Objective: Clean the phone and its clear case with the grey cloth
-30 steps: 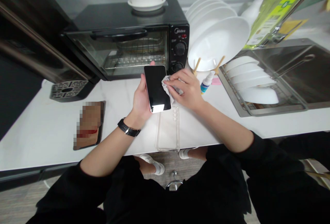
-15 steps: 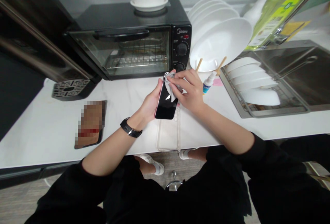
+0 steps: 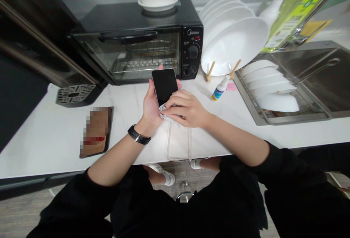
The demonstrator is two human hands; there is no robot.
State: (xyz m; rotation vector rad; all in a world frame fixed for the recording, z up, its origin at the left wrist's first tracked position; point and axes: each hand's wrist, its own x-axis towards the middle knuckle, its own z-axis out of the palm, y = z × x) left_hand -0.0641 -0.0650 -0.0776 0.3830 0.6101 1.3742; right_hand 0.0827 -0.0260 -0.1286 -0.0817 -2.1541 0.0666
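My left hand (image 3: pixel 150 108) grips a black smartphone (image 3: pixel 164 83) from its left side, screen up, above the white counter (image 3: pixel 41 135). My right hand (image 3: pixel 184 108) lies over the phone's lower end and presses a small white wipe cloth (image 3: pixel 163 112) against it. Only a crumpled bit of the cloth shows under the fingers. A clear phone case (image 3: pixel 179 143) lies flat on the counter just below both hands. A black watch is on my left wrist.
A black toaster oven (image 3: pixel 136 44) stands behind the hands with a white pot on top. Right of it are white plates in a wooden rack (image 3: pixel 235 41), a small spray bottle (image 3: pixel 219 89), and a sink dish rack (image 3: pixel 270 92). A second phone (image 3: pixel 95 132) lies at left.
The phone was tilted on edge half a second ago; it is now turned screen up again. My right hand with the cloth has slid from the phone's upper right down to its lower end.
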